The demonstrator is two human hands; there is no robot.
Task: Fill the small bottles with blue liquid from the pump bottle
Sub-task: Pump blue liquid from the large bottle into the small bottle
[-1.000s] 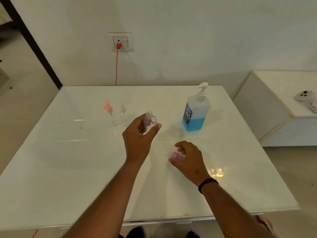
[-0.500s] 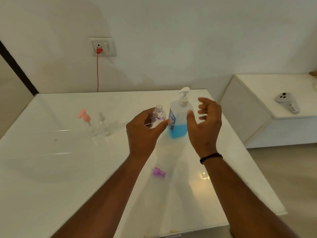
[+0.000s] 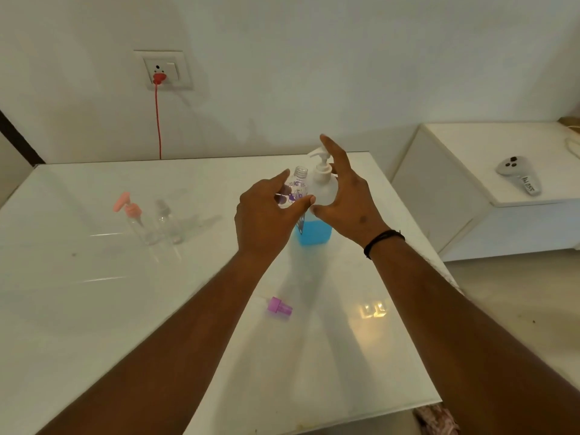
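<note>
Item: small clear uncapped bottle with purple print (image 3: pixel 297 188), pinched in our left hand (image 3: pixel 266 219) beside the blue-liquid pump bottle (image 3: pixel 318 211) on the surface. Right hand (image 3: pixel 346 196), fingers spread, seemingly touching the pump. Step: positioning. Next: mouth under nozzle, press.

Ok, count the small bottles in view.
3: one uncapped small bottle gripped by the left hand, one pink-pump bottle and a clear bottle beside it, table's left.

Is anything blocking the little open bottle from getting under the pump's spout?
Nothing visible does. The left hand holds the small bottle, mouth uncapped, just left of the pump bottle; its purple cap lies aside on the table.
</note>
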